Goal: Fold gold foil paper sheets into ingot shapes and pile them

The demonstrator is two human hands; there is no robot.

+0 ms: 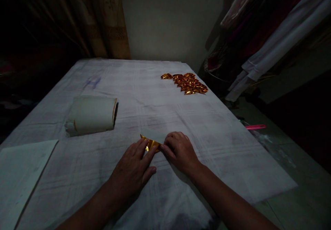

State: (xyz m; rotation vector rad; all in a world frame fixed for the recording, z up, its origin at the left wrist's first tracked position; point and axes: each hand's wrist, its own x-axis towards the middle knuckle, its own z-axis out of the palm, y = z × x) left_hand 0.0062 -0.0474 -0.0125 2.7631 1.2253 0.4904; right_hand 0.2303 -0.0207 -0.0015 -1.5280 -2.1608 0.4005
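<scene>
A small piece of gold foil paper [150, 143], gold on one face and white on the other, lies on the white cloth-covered table [160, 109] in front of me. My left hand [133, 169] rests flat on the cloth, its fingertips pressing the foil's lower left edge. My right hand [179, 150] has its fingers curled and pinches the foil's right edge where the white side folds over. Farther back on the right lies a heap of several folded gold foil pieces [186, 83].
A roll of white-backed foil paper [90, 115] lies to the left. A flat white sheet [20, 175] overhangs the near left corner. Clothes [271, 37] hang at the right, a curtain [103, 20] at the back left. A pink object [255, 127] lies on the floor right.
</scene>
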